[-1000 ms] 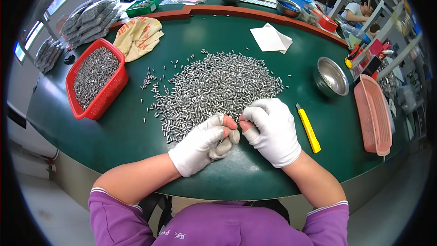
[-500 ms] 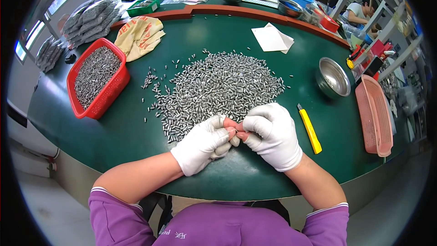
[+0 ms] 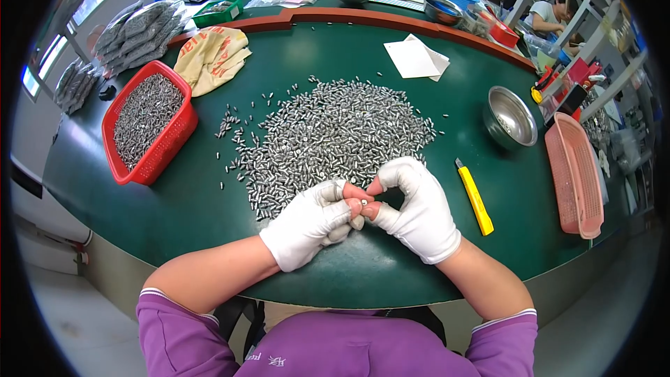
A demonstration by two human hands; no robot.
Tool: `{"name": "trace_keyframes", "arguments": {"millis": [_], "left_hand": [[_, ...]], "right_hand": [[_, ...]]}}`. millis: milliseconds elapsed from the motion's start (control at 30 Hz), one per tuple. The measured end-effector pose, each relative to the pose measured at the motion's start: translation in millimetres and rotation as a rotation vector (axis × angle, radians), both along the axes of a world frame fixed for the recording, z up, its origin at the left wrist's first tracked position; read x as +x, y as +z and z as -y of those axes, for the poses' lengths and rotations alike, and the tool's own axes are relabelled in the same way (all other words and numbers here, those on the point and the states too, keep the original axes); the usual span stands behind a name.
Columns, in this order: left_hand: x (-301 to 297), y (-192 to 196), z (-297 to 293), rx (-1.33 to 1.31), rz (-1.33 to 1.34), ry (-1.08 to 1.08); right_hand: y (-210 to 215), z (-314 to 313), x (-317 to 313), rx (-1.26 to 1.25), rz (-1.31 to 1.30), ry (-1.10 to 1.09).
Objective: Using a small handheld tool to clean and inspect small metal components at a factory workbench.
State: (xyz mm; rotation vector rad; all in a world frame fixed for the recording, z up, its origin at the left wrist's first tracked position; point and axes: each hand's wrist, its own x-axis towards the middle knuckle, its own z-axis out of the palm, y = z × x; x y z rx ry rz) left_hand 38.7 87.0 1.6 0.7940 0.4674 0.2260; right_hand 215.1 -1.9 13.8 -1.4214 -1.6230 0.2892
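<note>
In front of a heap of small metal cylinders (image 3: 342, 122), my two hands meet in white gloves with bare fingertips. Closed at the fingertips, my left hand (image 3: 310, 220) pinches one small silvery metal cylinder (image 3: 363, 202), whose bright end shows. From the other side comes my right hand (image 3: 417, 213). Its thumb tip is at the piece, while its index finger is raised, leaving a gap between finger and thumb. The other right fingers are curled and partly hidden.
At left stands a red basket (image 3: 183, 128) full of metal cylinders, near a tan cloth bag (image 3: 209, 59). On the right lie a yellow utility knife (image 3: 476, 199), a steel bowl (image 3: 513, 119) and a pink basket (image 3: 576, 181). White paper (image 3: 415, 57) lies farther back; other people work beyond.
My right index finger has lifted away from the left fingertips, widening the gap to its thumb. The small cylinder's end now shows more clearly. My left hand has barely moved.
</note>
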Motion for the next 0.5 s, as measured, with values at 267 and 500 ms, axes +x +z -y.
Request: {"name": "trace_keyframes", "arguments": {"millis": [267,500], "left_hand": [[-0.4,-2.0,0.1,-0.013,0.015,0.003],[-1.7,-6.8,1.4,-0.053,0.075,-0.006]], "right_hand": [[2.4,0.2,-0.9,0.036,0.030,-0.005],[-0.2,0.6,0.4,0.143,0.161,0.020]]}}
